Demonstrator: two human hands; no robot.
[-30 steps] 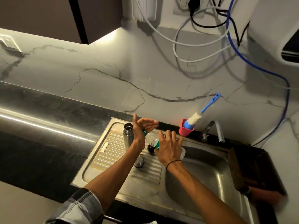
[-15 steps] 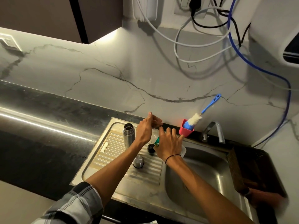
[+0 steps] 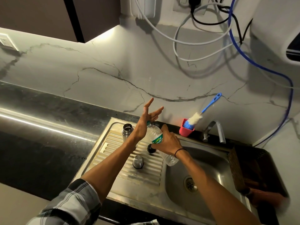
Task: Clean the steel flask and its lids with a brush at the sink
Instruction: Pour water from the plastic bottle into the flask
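Two hands work over the drainboard (image 3: 113, 153): the right hand (image 3: 168, 142) grips a clear plastic water bottle (image 3: 155, 135) tilted with its neck up and to the left, while the left hand (image 3: 145, 122) is spread wide, fingers straight, palm against the bottle's cap end. The open steel flask (image 3: 127, 130) stands upright just left of that forearm, with the steel lid (image 3: 138, 161) and black lid (image 3: 151, 148) lying nearby. A careless sweep of the left arm could likely knock the flask over, or the bottle might slip.
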